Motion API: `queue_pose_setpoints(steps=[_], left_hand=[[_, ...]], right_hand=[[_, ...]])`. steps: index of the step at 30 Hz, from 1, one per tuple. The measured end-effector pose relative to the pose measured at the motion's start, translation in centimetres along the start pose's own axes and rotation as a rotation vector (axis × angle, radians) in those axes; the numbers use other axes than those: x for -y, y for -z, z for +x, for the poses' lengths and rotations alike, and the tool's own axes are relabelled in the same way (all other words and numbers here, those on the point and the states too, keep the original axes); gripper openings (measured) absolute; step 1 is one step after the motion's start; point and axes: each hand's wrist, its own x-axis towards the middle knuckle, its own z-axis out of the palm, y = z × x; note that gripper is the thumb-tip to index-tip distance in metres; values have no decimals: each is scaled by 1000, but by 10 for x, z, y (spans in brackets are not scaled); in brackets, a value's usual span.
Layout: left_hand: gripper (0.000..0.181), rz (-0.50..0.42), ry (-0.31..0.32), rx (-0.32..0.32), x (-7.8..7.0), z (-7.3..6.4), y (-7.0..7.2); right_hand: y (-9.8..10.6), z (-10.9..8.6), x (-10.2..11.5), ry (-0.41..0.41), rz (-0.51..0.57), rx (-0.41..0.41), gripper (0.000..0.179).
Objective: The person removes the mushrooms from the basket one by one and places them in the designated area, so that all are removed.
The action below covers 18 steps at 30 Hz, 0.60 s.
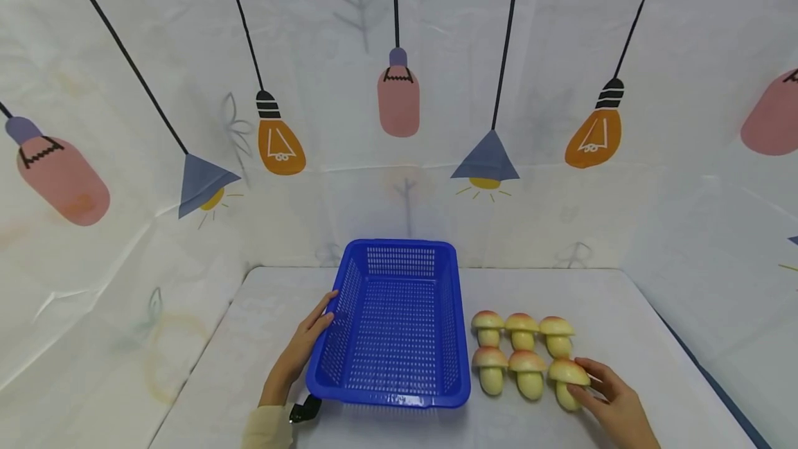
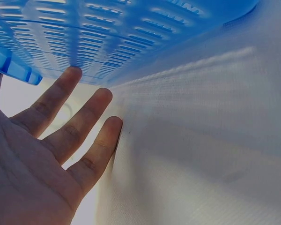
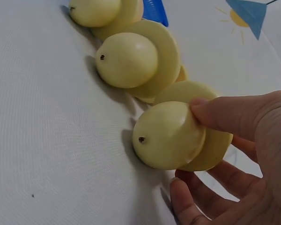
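A blue plastic basket (image 1: pixel 389 393) with slotted walls sits on the white table, its inside bare. At its left rim rests my left hand (image 1: pixel 300 345), thumb and index finger over the edge. In the left wrist view the other fingers (image 2: pixel 79 119) are straight and spread beside the slotted wall (image 2: pixel 107 35). To the right of the basket, my right hand (image 1: pixel 614 397) grips a toy mushroom (image 1: pixel 567 371) with a pale yellow stem. Seen from the right wrist, the thumb (image 3: pixel 215 112) presses on this mushroom (image 3: pixel 166 136) and the fingers curl below its cap.
Several more toy mushrooms (image 1: pixel 522 331) with reddish-yellow caps lie in two rows beside the basket. A white sheet (image 1: pixel 349 199) printed with hanging lamps rises behind the table. The table's left edge (image 1: pixel 202 359) and right edge (image 1: pixel 679 345) are in sight.
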Motion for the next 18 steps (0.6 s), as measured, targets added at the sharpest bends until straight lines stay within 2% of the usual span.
queue_pose_setpoints(steps=[5, 10, 18], left_hand=[[54, -2, -1, 0, 1, 1, 0], [54, -3, -1, 2, 0, 1, 0], [55, 5, -2, 1, 1, 1, 0]], right_hand=[[-2, 0, -2, 6, 35, -8, 75], [-3, 1, -2, 11, 10, -14, 74], [-4, 2, -4, 42, 47, -56, 70]])
